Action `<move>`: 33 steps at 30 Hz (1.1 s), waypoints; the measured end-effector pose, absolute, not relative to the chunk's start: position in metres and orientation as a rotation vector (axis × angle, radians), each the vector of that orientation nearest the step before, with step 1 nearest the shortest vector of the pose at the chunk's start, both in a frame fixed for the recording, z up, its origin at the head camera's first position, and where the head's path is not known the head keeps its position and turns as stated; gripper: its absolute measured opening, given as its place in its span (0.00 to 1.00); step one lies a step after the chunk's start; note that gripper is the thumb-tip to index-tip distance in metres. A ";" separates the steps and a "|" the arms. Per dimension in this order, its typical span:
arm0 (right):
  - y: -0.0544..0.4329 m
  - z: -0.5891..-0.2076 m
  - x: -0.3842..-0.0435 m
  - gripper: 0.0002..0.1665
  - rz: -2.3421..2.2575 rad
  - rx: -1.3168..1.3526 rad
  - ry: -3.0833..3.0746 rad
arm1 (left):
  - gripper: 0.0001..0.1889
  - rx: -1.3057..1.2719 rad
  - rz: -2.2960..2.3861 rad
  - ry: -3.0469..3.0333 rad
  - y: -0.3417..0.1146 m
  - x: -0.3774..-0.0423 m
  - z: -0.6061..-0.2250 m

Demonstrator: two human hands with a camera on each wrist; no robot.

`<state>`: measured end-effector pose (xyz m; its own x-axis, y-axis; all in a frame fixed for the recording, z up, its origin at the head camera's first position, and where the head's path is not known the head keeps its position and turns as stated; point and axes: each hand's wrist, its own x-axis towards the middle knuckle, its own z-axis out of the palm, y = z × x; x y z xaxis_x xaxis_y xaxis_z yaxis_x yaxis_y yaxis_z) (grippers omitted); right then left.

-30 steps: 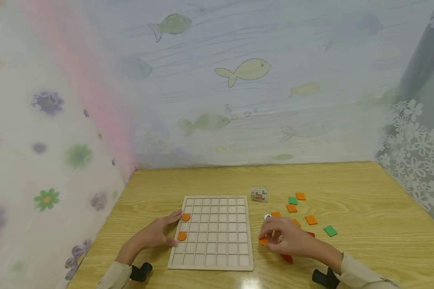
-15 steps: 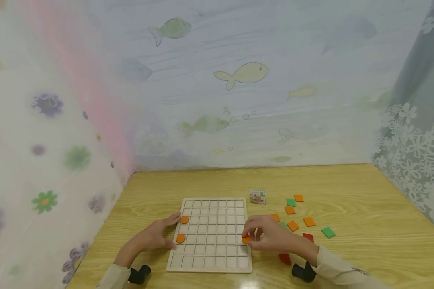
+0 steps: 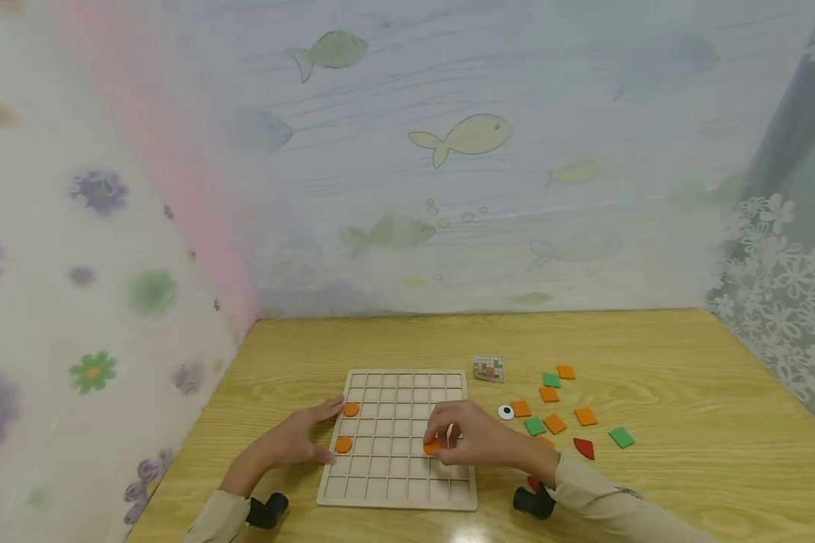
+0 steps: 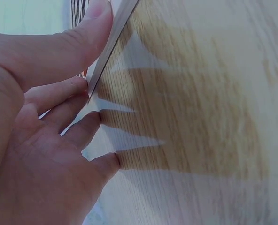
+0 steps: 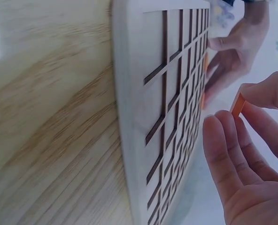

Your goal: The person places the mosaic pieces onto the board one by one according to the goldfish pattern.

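A wooden grid board with square cells lies on the table. Two orange rounded tiles sit in its leftmost column, the upper tile and the lower tile. My left hand rests against the board's left edge, fingers spread, thumb at the rim; the left wrist view shows the thumb along that edge. Over the right part of the board, my right hand pinches an orange tile between thumb and fingers. In the right wrist view this tile appears edge-on, raised off the grid.
Right of the board lie scattered orange squares, green squares and a red piece. A white eye disc is nearer the board. Behind its right corner lies a small picture card. Fabric walls border the table.
My right hand has carried the orange tile leftward from beside the board to over its right columns, uncovering the loose pieces. My left hand stays at the board's left edge.
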<state>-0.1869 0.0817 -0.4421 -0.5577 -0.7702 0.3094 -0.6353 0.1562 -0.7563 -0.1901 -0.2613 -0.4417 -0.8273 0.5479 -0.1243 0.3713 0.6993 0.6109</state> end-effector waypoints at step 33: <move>-0.014 -0.448 -0.200 0.06 -1.061 -1.563 2.250 | 0.47 0.712 0.883 2.603 -0.260 -0.189 -0.441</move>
<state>-0.2001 -0.0141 -0.4484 -0.4188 -0.8797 0.2253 -0.7335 0.1814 -0.6550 -0.1892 -0.2599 -0.4411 -0.8316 0.5421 -0.1207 0.3568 0.6880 0.6319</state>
